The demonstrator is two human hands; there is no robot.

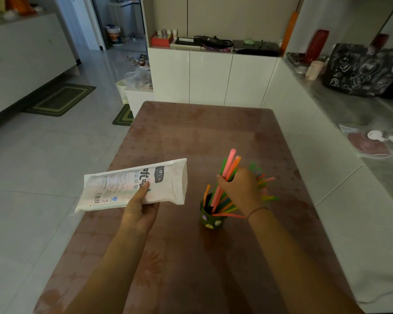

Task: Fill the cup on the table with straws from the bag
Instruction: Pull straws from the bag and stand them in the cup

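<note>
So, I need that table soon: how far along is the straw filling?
Well along. The green cup on the table already holds a fan of coloured straws. The right hand grips a further bunch, lower ends in the cup's mouth, not yet released. The left hand holds the white bag off to the side; whether straws remain inside cannot be told.

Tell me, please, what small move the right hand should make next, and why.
Probably lower the bunch and let go: the right hand grips several straws whose lower ends already reach into the cup, while the left hand holds the bag aside.
</note>
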